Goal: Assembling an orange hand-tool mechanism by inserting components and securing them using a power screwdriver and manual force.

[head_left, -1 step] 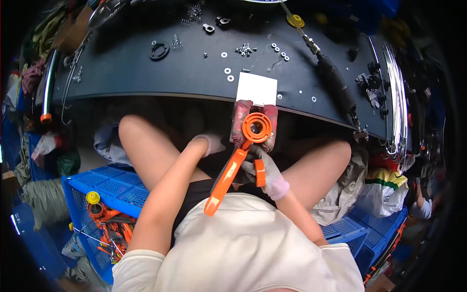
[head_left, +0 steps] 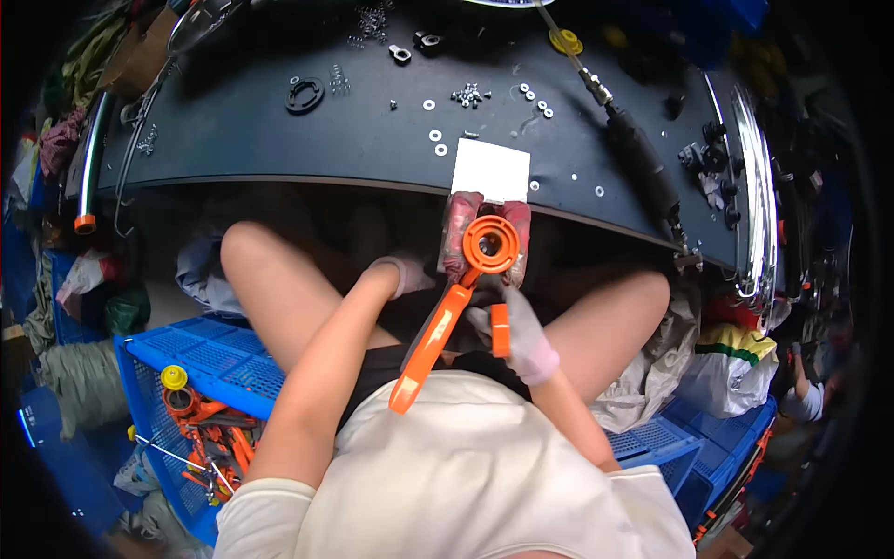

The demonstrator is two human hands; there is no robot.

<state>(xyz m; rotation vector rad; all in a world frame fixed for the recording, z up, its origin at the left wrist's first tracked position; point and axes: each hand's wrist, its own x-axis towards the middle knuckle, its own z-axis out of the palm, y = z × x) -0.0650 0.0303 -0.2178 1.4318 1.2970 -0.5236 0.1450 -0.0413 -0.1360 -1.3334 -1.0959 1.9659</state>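
An orange gun-shaped tool body [head_left: 431, 349] stands with its open ring end [head_left: 491, 244] facing up, between the red-padded jaws [head_left: 462, 228] of a vise. Its long curved handle slants toward my lap. My gloved right hand [head_left: 529, 340] is closed around a short orange trigger-like piece [head_left: 501, 331], just right of the handle; its fingers partly disappear behind that piece. To the left of the vise, my gloved left hand [head_left: 412, 277] reaches into the shadow below the bench edge. Its fingers are too dark to make out.
A white card [head_left: 491, 170] lies behind the vise on the dark bench [head_left: 233, 140]. Washers, screws [head_left: 468, 95], springs and a black ring [head_left: 304, 96] are scattered there. A power driver [head_left: 643, 154] hangs at right. Blue crates [head_left: 200, 359] flank my legs; the left one holds orange parts.
My right hand has turned slightly, and the short orange piece has shifted a little with it. The tool body and my left hand look nearly unchanged.
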